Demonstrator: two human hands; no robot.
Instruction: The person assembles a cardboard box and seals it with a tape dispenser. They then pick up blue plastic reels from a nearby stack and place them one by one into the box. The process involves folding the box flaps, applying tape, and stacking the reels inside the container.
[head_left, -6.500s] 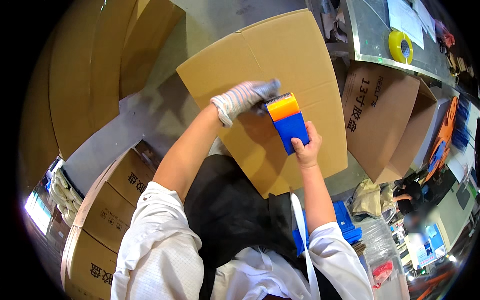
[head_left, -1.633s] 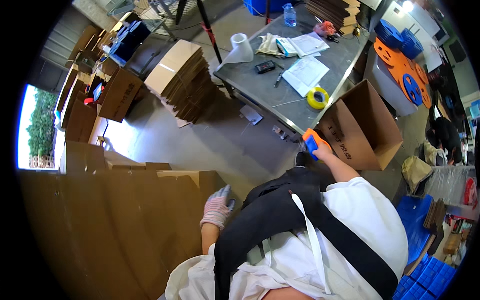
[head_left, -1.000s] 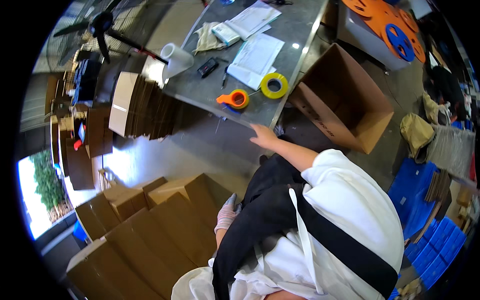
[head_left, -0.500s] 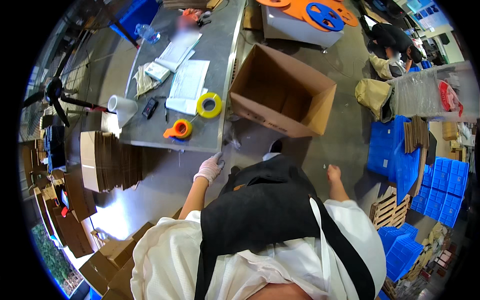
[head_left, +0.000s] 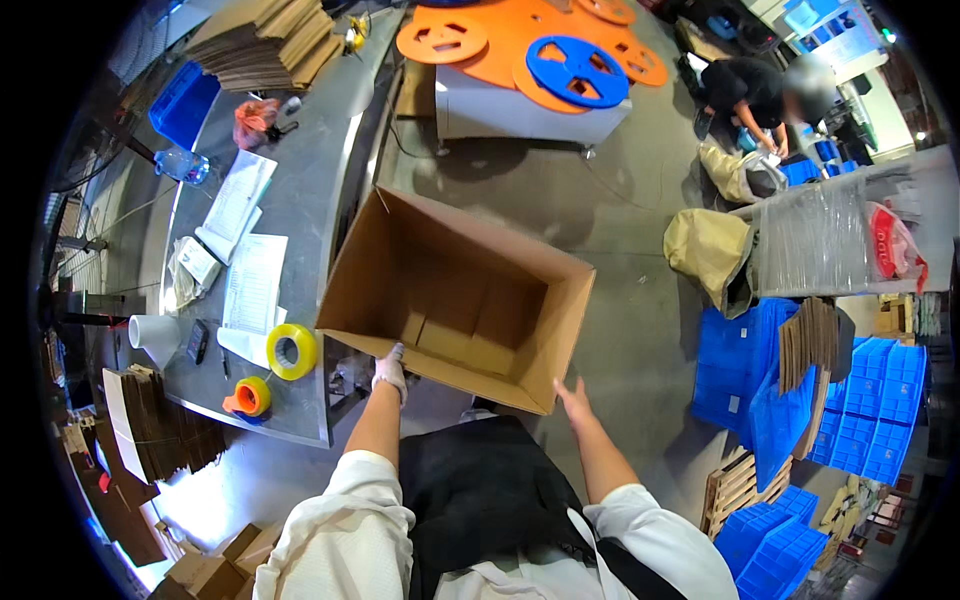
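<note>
A large open-topped cardboard box stands in front of me, right beside the table, its inside bare. My left hand, in a pale glove, grips the near wall's upper edge, with fingertips over the rim. At the box's near right corner is my bare right hand. Its thumb and fingers are apart, touching or almost touching the cardboard. On the grey table to the left lie a yellow tape roll, an orange tape dispenser and printed sheets.
Ahead stands a white cabinet with orange and blue reels on top. Blue crates and a beige sack are on the right. A co-worker bends over at the far right. Bundled flat cardboard leans at the table's near end.
Both my hands have moved forward to the box, the left one now gripping its near edge. The view has shifted, so the table and box appear farther left and lower.
</note>
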